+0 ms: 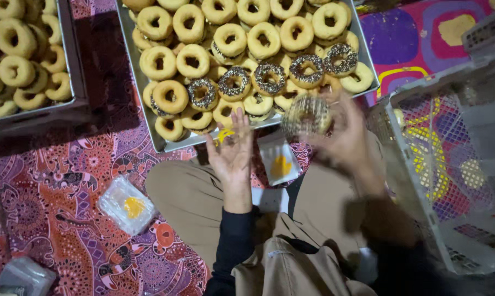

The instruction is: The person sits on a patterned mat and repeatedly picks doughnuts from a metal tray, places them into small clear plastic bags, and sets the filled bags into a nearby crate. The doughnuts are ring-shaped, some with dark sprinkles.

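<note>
Two hands: right hand (343, 134) fingers clamp sprinkled donut (306, 116); left hand (232, 148) fingers spread, empty.

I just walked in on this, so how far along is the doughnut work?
Done: a few round chocolate-sprinkled doughnuts lie on the metal tray. In hand: the right hand holds one sprinkled doughnut; the left hand is open beside a small clear plastic bag. Left: many plain golden ring doughnuts on that tray, untopped.
</note>
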